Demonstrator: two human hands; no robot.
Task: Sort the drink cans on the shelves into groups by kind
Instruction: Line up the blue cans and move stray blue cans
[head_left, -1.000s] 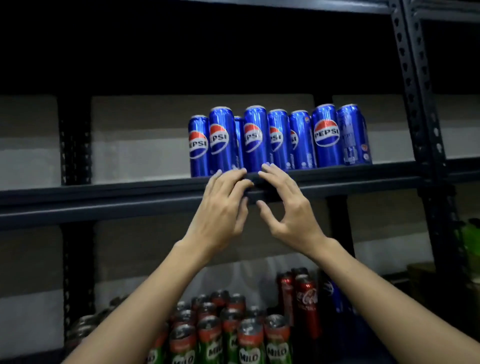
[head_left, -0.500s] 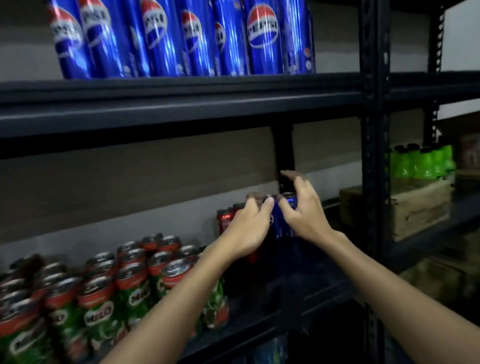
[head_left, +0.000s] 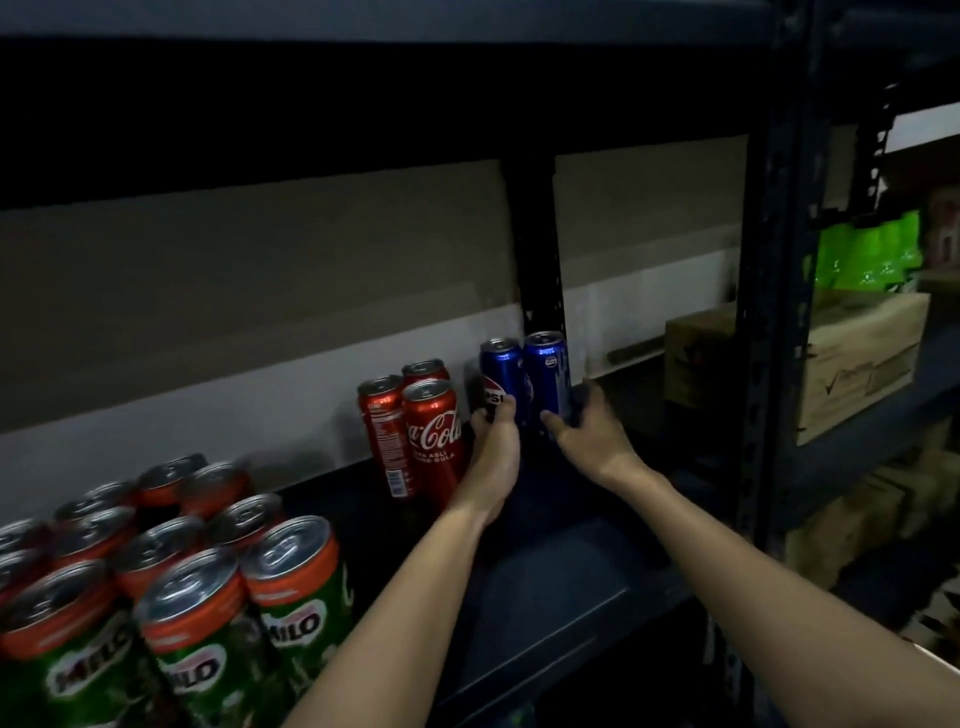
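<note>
Two blue cans upright, tops up, centre of frame on shelf (head_left: 545, 597): left hand (head_left: 493, 457) grips left blue can (head_left: 500, 374); right hand (head_left: 587, 431) grips right blue can (head_left: 546, 374). Red cans (head_left: 431, 431) just left, upright.

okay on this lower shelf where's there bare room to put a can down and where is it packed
Bare shelf shows in front of the Coca-Cola cans and two Pepsi cans, between the Milo cans and the right upright. More lies right of the Pepsi cans. The Milo cluster is packed; left hand and right hand each hold a Pepsi can.
</note>
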